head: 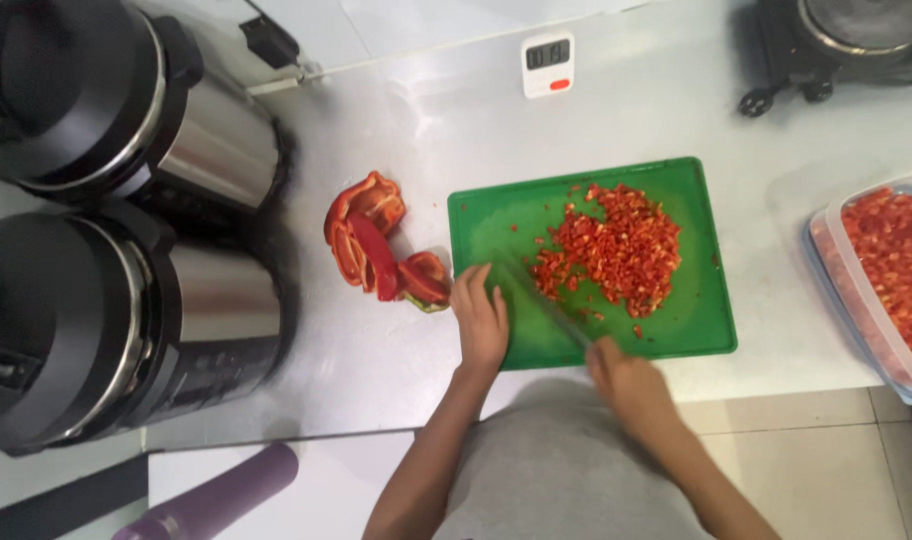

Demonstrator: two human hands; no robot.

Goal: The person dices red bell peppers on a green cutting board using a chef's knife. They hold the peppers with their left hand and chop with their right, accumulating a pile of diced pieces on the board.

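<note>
right hand (626,375) closed on a knife (556,312), left hand (479,318) flat, fingers spread, on the green cutting board (701,300) at frame centre. diced red pepper (611,250) piled on the board; uncut pepper pieces (376,240) wait on the surface to its left, so chopping looks partly done.

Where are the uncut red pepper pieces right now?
In the head view, the red pepper pieces lie on the steel counter just left of the green cutting board, near the left hand.

steel counter (406,380) | pale tiled floor (826,450) | bright, even light
</note>
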